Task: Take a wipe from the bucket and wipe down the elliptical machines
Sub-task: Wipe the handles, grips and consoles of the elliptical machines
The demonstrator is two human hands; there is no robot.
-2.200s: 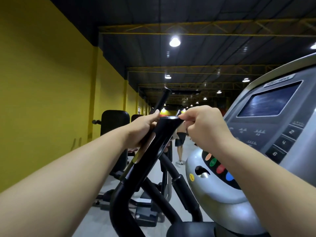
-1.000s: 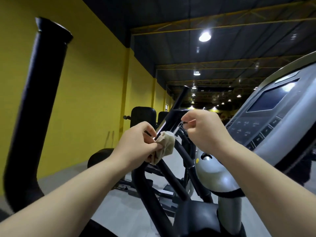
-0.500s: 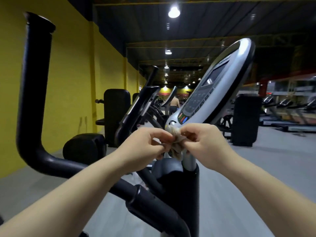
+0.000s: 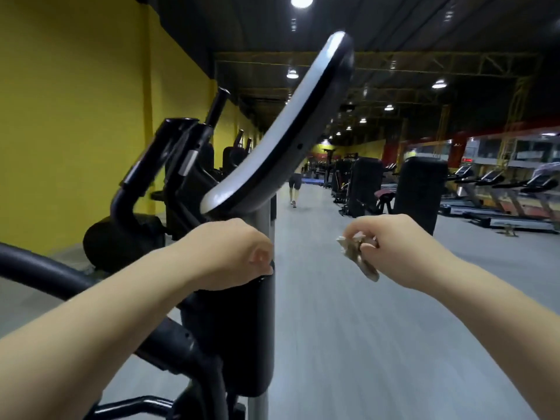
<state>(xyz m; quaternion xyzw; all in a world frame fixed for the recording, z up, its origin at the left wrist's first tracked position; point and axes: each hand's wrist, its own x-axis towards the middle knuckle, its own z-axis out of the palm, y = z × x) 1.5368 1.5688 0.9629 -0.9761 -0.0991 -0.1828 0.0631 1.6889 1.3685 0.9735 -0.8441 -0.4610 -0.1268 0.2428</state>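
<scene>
The wipe (image 4: pixel 357 258), a crumpled, beige-grey scrap with soft creased folds, is pinched between the thumb and curled fingers of the right hand (image 4: pixel 400 253), and its loose end hangs below the knuckles; it is in open air over the grey floor (image 4: pixel 378 344), well apart from the machine. The left hand (image 4: pixel 230 256) is loosely clenched with nothing seen in it, thumb tucked forward, just in front of the round grey metal post (image 4: pixel 262 221) and touching the rim of the matte black plastic shroud (image 4: pixel 239 334). The elliptical's console (image 4: pixel 285 128) shows edge-on: a smooth, glossy silver curve backed in black, tilted up to the right; thick black tubular handlebars (image 4: pixel 45 272) sweep in from the left. The yellow wall (image 4: pixel 75 101) closes the left side; to the right the aisle runs wide, with a person (image 4: pixel 294 184) walking far down it and treadmills (image 4: pixel 500 183) along the far edge.
</scene>
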